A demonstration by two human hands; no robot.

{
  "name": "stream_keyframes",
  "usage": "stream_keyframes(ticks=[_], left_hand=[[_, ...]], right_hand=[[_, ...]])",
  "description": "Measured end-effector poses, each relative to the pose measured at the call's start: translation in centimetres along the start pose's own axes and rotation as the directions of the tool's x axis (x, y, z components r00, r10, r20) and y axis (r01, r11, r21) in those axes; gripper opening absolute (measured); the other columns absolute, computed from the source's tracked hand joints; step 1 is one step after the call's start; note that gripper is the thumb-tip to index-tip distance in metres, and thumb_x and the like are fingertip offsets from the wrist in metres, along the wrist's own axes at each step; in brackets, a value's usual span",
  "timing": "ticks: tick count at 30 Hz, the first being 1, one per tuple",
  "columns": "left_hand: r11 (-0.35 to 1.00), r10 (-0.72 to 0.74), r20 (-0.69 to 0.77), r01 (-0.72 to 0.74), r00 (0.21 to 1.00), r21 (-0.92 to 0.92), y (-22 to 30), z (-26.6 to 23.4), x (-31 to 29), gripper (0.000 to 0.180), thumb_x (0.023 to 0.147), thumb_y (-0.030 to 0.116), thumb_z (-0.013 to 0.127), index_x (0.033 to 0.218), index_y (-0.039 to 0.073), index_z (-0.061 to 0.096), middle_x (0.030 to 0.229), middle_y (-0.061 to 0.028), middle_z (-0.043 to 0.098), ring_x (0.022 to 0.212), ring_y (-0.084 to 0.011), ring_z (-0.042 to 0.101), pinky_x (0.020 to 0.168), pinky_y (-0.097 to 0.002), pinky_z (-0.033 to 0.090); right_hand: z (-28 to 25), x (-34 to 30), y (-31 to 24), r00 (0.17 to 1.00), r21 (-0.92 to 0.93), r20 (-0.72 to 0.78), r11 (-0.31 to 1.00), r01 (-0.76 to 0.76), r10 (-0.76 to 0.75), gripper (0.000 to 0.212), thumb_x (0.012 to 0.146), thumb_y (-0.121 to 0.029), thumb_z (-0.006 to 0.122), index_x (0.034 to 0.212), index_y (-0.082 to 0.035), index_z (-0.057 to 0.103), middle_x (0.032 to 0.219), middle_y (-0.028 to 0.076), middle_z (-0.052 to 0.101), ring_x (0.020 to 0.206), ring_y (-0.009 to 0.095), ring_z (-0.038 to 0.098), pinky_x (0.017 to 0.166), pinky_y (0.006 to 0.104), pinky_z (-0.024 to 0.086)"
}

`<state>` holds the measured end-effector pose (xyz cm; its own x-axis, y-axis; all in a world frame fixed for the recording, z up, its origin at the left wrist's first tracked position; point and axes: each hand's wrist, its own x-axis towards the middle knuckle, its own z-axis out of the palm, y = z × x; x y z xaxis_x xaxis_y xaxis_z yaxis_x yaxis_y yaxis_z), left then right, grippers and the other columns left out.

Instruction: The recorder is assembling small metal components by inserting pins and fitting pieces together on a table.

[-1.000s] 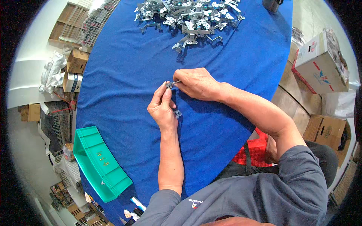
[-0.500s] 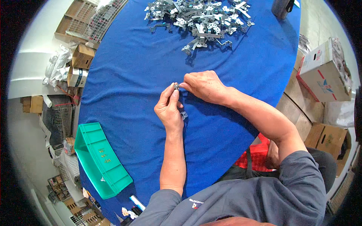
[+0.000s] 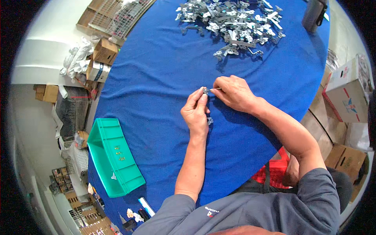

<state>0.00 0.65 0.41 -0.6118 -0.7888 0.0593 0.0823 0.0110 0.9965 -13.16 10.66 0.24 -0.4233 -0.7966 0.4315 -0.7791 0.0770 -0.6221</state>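
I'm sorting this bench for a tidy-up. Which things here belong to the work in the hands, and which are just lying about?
In use:
- small metal part, pinched between left hand and right hand
- second small metal piece by the left hand
- heap of metal brackets
- green tray holding a few small pieces

Lying about:
- cardboard boxes
- dark container
- wire racks
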Motion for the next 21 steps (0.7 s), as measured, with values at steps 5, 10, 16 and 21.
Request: stream_keyframes(ticks=[5,10,16,21], left_hand=[[1.0,-0.002,0.0,0.002,1.0,0.006,0.1,-0.09,0.13,0.022,0.088,0.001,0.064,0.11,-0.002,0.068,0.101,-0.008,0.07,0.065,-0.0054,0.057,0.049,-0.0184,0.045],[1.0,0.006,0.006,-0.006,1.0,-0.013,0.07,-0.17,0.33,0.022,0.088,0.0,0.064,0.109,-0.002,0.068,0.103,-0.0079,0.069,0.073,-0.0065,0.06,0.051,-0.0182,0.047],[1.0,-0.01,-0.014,0.01,1.0,-0.022,-0.12,-0.31,0.25,0.022,0.088,0.0,0.064,0.11,-0.001,0.068,0.098,-0.0067,0.07,0.058,-0.0037,0.053,0.047,-0.0175,0.043],[0.999,-0.017,-0.007,0.017,1.0,-0.036,-0.33,-0.34,0.13,0.023,0.088,0.0,0.064,0.11,-0.002,0.068,0.098,-0.007,0.071,0.057,-0.0034,0.052,0.047,-0.0176,0.042]], right_hand=[[0.05,0.0,0.21,1.0,-0.02,0.008,1.0,0.015,-0.015,0.021,0.091,-0.027,0.06,0.083,-0.007,0.059,0.074,0.013,0.062,0.072,0.034,0.062,0.065,0.0446,0.045],[0.0,0.15,0.24,1.0,0.019,-0.017,1.0,0.019,-0.019,0.02,0.09,-0.026,0.061,0.085,-0.007,0.06,0.074,0.013,0.062,0.072,0.034,0.062,0.066,0.0445,0.045],[0.22,0.07,0.3,1.0,-0.015,0.005,1.0,-0.002,0.002,0.019,0.089,-0.025,0.062,0.087,-0.006,0.059,0.075,0.013,0.061,0.074,0.034,0.061,0.067,0.0451,0.046],[-0.08,-0.01,0.09,1.0,0.046,-0.005,0.999,-0.013,0.013,0.016,0.089,-0.021,0.062,0.092,-0.006,0.058,0.083,0.014,0.061,0.078,0.034,0.061,0.067,0.0449,0.047]])
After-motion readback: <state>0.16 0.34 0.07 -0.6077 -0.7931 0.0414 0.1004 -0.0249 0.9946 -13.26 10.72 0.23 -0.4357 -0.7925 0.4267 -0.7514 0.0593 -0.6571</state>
